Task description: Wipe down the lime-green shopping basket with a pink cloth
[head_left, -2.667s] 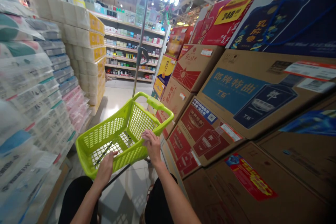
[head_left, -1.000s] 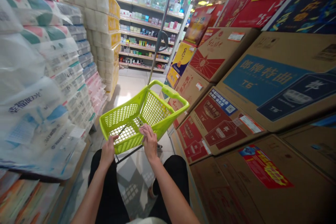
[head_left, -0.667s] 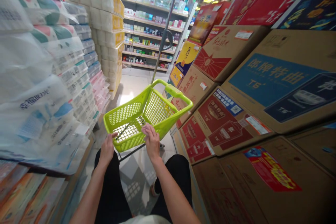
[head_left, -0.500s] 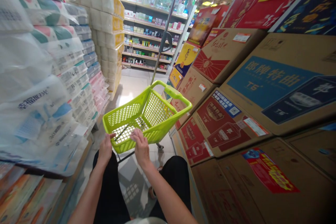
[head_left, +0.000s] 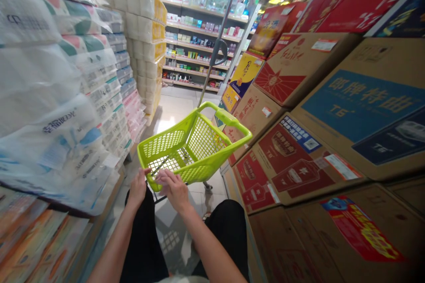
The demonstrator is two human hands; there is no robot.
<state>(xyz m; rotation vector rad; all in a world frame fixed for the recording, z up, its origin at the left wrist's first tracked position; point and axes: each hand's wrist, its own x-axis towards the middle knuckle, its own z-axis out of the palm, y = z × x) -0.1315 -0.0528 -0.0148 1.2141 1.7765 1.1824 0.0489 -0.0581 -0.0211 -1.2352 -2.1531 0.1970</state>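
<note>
A lime-green shopping cart (head_left: pixel 199 174) with a slatted plastic basket stands in the aisle before my knees, its handle turned to the far right. Nothing shows in the basket except its mesh floor. My left hand (head_left: pixel 137 189) is raised beside the cart's near left corner, fingertips pointing inward; some of its fingers are hidden. Close by, my right hand (head_left: pixel 174 189) overlaps the basket's near wall in view, with its fingers stretched out towards the left hand. Neither hand holds anything that I can see, and I cannot tell whether they touch the rim.
Wrapped paper packs (head_left: pixel 66 141) are piled along the left, with a stack of tissue rolls (head_left: pixel 139 40) behind. Cardboard cartons (head_left: pixel 292 159) form a wall on the right. Stocked shelves (head_left: pixel 199 40) stand at the back, and a slanting pole (head_left: pixel 212 66) rises behind the cart.
The whole view has shifted, so the cart and shelves sit slightly farther right. My right hand has moved left relative to the cart, closer to my left hand.
</note>
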